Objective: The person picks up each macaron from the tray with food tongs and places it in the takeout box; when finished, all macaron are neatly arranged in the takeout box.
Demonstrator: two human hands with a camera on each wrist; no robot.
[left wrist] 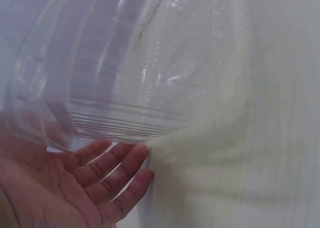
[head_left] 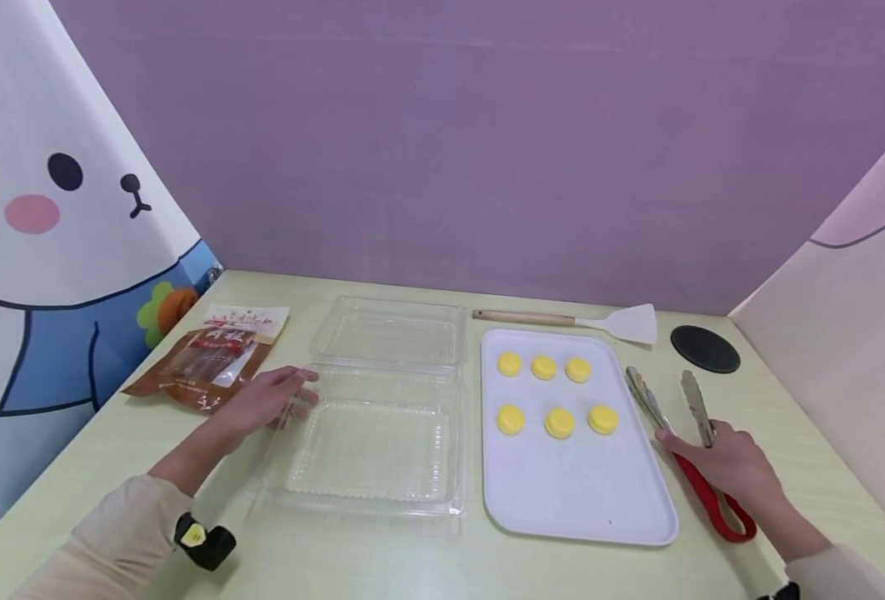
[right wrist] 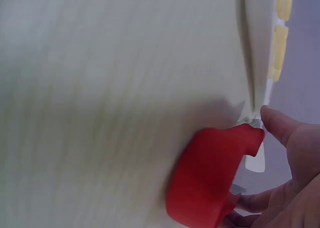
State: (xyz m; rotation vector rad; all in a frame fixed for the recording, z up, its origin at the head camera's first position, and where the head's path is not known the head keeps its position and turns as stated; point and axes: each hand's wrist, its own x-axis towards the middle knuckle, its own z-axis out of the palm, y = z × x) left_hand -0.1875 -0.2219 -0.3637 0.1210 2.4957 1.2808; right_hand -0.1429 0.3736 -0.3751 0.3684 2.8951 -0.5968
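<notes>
My left hand (head_left: 270, 396) rests at the left side of a clear plastic hinged container (head_left: 367, 450), whose lid (head_left: 390, 333) is folded back. In the left wrist view its extended fingers (left wrist: 120, 178) touch the container's ridged outer wall, and the thumb area shows blurred through the plastic. With thumb and fingers my right hand (head_left: 727, 462) grips red-handled metal tongs (head_left: 701, 492), their arms spread apart beside the tray. A white tray (head_left: 577, 500) carries several yellow macarons (head_left: 560, 422) in two rows. In the right wrist view, a red handle (right wrist: 205, 178) lies between thumb and fingers.
A spatula (head_left: 626, 323) with a wooden handle lies behind the tray. A black disc (head_left: 705, 348) sits at the back right. The brown and white food packet (head_left: 213, 358) lies left of the container. A purple backdrop (head_left: 472, 150) borders the table's far edge.
</notes>
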